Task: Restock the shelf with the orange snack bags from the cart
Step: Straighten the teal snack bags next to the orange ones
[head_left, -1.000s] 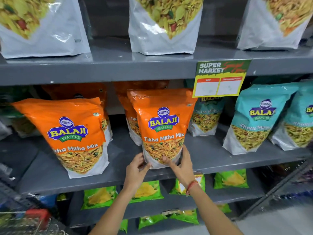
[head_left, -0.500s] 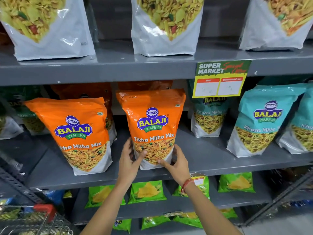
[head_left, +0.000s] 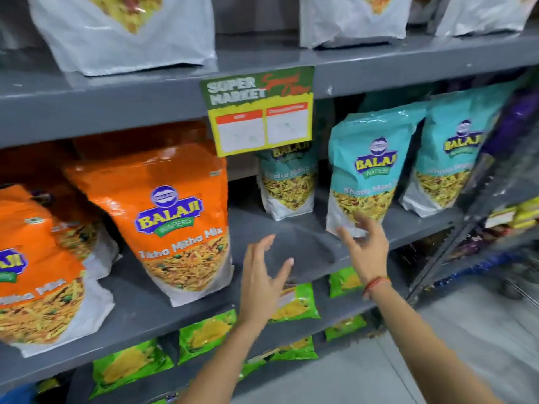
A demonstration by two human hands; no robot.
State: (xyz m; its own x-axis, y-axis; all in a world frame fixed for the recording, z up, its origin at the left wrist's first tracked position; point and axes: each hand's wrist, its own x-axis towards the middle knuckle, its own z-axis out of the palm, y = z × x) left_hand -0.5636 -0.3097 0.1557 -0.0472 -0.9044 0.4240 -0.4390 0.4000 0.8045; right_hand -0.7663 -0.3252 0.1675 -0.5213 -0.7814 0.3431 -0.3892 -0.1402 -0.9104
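An orange Tikha Mitha Mix bag (head_left: 175, 217) stands upright on the grey middle shelf (head_left: 291, 240). A second orange bag (head_left: 38, 266) stands at the far left, with more orange bags behind. My left hand (head_left: 262, 281) hovers open to the right of the upright bag, fingers spread, holding nothing. My right hand (head_left: 364, 249) is open too, in front of the bottom of a teal bag (head_left: 364, 170); whether it touches the bag I cannot tell. The cart is out of view.
More teal bags (head_left: 449, 158) stand to the right. A yellow-green price sign (head_left: 259, 112) hangs from the upper shelf edge. White bags (head_left: 125, 33) line the top shelf, green packets (head_left: 204, 333) the lower ones. Grey floor lies at lower right.
Both hands have let go of the orange bag, which now stands alone, and moved right, spread open. The view has swung to the right and closer.
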